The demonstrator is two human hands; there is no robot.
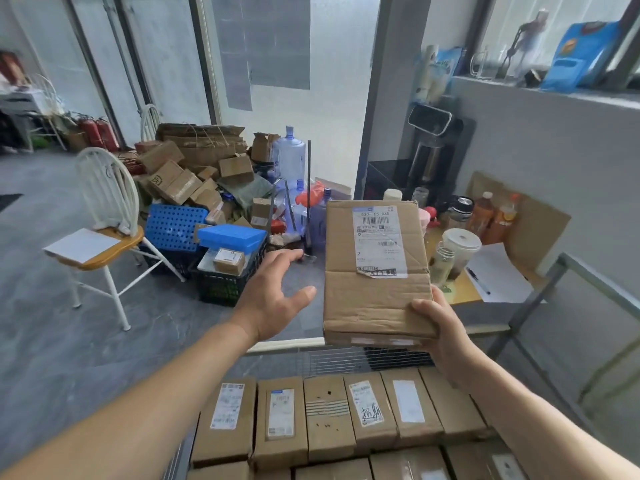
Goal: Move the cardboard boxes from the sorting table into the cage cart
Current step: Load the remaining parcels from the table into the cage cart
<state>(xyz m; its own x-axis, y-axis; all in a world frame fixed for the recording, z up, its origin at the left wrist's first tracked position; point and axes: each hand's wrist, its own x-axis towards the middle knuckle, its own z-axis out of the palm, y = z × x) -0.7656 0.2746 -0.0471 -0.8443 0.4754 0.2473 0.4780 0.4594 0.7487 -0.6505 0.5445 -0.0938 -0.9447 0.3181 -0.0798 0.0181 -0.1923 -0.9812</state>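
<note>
Nearest: a row of cardboard boxes (329, 417) packed side by side inside the wire cage cart (332, 358), most with shipping labels facing up; a second row shows at the bottom edge.

Above the cart's far rim, the right hand (441, 332) carries a flat cardboard box with a shipping label (375, 268). Grip clamped on the box's near right corner, thumb on top, fingers underneath. Box held level in the air, label up.

Left hand (273, 296) to the left of the held box, not touching it; grip apart, fingers spread, holding nothing.

Further out: a white chair (104, 216) at left, a blue crate (173, 226), and a heap of loose cartons (194, 168) on the floor. At right, a tabletop (460, 289) with bottles and cups.
</note>
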